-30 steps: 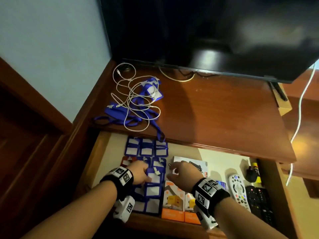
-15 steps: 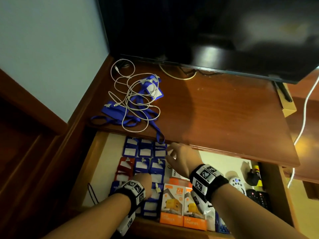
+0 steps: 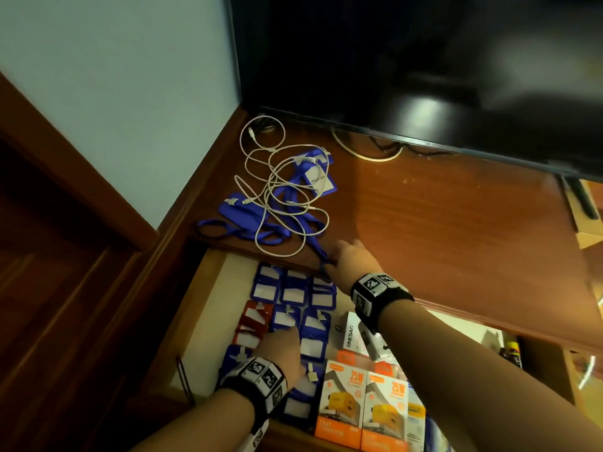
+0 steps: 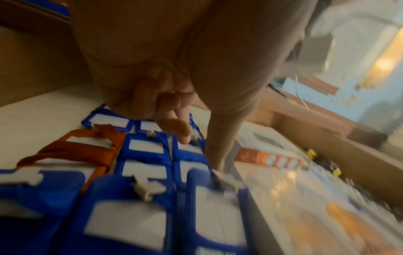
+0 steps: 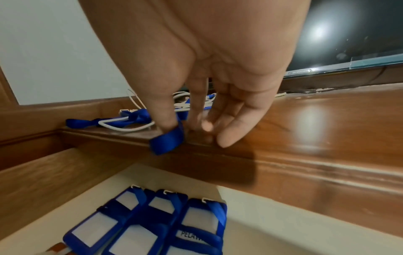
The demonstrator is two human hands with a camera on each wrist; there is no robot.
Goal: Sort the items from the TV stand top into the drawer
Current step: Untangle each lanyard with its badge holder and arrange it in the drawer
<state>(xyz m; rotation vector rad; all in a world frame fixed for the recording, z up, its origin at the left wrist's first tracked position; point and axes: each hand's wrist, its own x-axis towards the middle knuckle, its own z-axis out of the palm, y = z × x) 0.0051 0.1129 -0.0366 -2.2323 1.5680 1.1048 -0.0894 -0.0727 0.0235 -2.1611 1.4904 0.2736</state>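
A tangle of blue lanyards (image 3: 248, 216) and white cable (image 3: 284, 190) lies on the left of the wooden TV stand top (image 3: 440, 230). One blue strap (image 5: 167, 141) hangs over the front edge, and my right hand (image 3: 336, 259) (image 5: 183, 127) pinches it there between thumb and forefinger. Below, the open drawer (image 3: 199, 305) holds rows of blue badge holders (image 3: 293, 288) (image 4: 144, 151) (image 5: 152, 224) and a few red ones (image 3: 254, 321). My left hand (image 3: 284, 340) (image 4: 185, 136) rests on the blue holders, fingers loosely bent, holding nothing.
Orange charger boxes (image 3: 362, 406) and a white box (image 3: 354, 334) fill the drawer to the right of the holders. A black TV (image 3: 424, 60) stands at the back of the stand. The wall closes off the left side. A thin black loop (image 3: 184, 376) lies at the drawer's front left.
My right hand rose out of the drawer to the stand's front edge and took hold of the hanging blue strap. My left hand drew back toward the drawer's front.
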